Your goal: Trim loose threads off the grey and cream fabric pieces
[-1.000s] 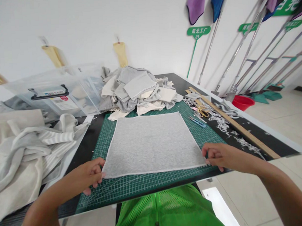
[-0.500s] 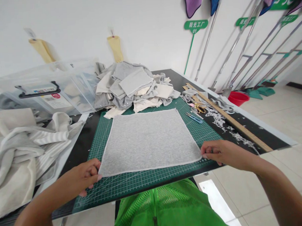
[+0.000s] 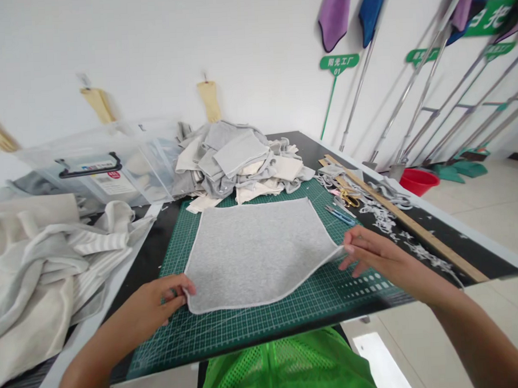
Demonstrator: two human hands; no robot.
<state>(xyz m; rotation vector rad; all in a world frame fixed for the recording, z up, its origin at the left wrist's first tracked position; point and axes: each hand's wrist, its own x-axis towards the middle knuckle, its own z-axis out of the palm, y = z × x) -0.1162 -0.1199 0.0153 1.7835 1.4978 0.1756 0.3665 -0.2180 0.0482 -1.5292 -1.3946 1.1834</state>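
Observation:
A rectangular grey cloth (image 3: 257,251) with a pale stitched edge lies on the green cutting mat (image 3: 256,325). My right hand (image 3: 368,252) pinches its near right corner between thumb and fingers and holds that corner lifted off the mat. At the cloth's left edge, near the front corner, my left hand (image 3: 167,298) has its thumb and fingers closed on the fabric. The cloth's front edge curves upward toward the right. Beyond the cloth rises a heap of grey and cream cloth pieces (image 3: 240,155).
Blue thread snips (image 3: 340,215) and gold-handled scissors (image 3: 349,198) lie right of the cloth, beside fabric scraps (image 3: 380,217) and a long wooden ruler (image 3: 406,216). At left are a clear plastic bin (image 3: 112,166) and loose cloths (image 3: 43,266). A red basin (image 3: 418,180) stands on the floor.
My right hand has raised the near right corner, which lay lower before. My left hand has shifted its grip up along the left edge. The camera view has tilted slightly.

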